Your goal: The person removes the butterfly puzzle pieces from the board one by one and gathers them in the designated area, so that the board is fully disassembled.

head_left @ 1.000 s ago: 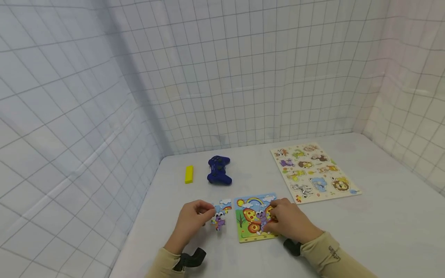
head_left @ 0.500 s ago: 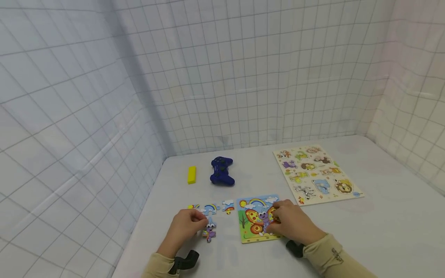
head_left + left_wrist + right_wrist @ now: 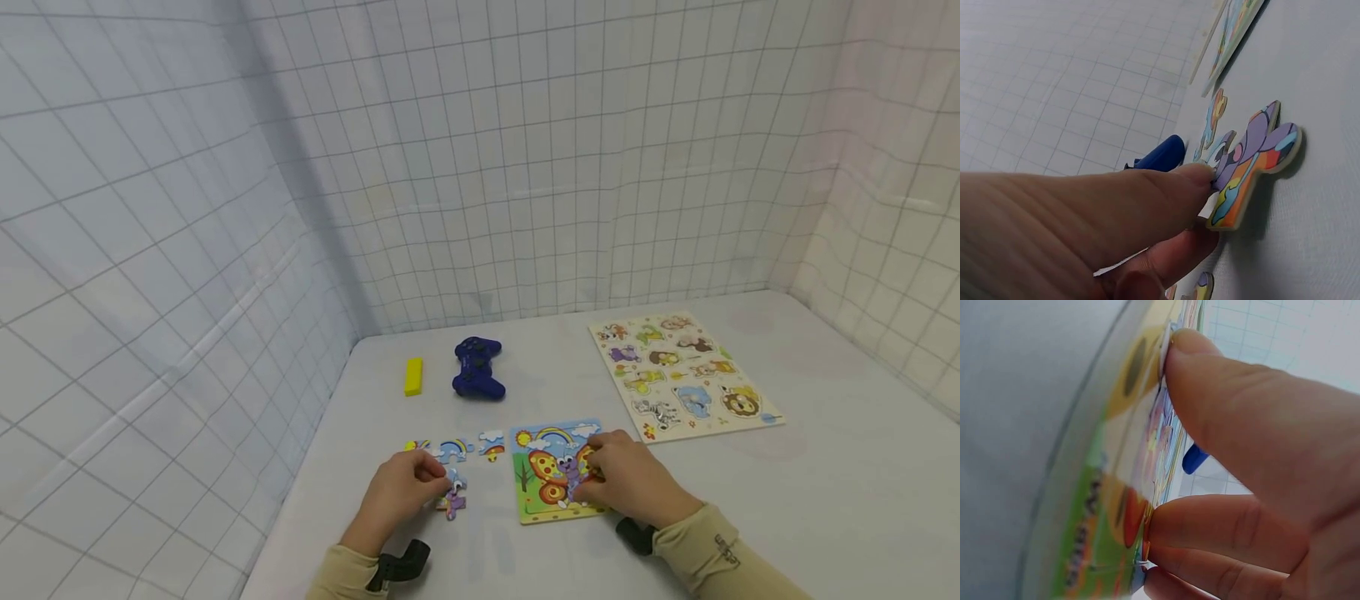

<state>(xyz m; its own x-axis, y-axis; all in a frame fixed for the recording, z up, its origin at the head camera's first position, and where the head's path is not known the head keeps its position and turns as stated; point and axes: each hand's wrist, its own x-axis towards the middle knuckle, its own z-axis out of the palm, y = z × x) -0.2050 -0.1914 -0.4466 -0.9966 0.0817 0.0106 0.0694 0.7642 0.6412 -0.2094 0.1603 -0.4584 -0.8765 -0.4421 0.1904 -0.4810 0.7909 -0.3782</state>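
In the head view my left hand (image 3: 401, 493) pinches a jigsaw piece (image 3: 455, 503) with a purple butterfly body on it. The left wrist view shows the thumb and a fingertip at one end of this piece, which is tilted just above or against the table; exact contact is unclear. My right hand (image 3: 637, 482) is over the right side of a square butterfly puzzle (image 3: 531, 487). Thumb and fingertips touch its face, spread apart, in the right wrist view. The hand hides part of the right wing.
Loose rainbow pieces (image 3: 453, 451) and a mushroom piece (image 3: 492, 446) lie beyond the left hand. Farther back are a blue game controller (image 3: 476, 369) and a yellow block (image 3: 413, 377). An animal puzzle board (image 3: 678, 379) lies back right. Gridded white cloth walls (image 3: 525, 183) stand behind and left.
My left hand has moved left and toward me with the butterfly-body piece, uncovering the loose rainbow pieces. Over the last half second the piece tilts slightly. The right hand keeps its place on the puzzle.
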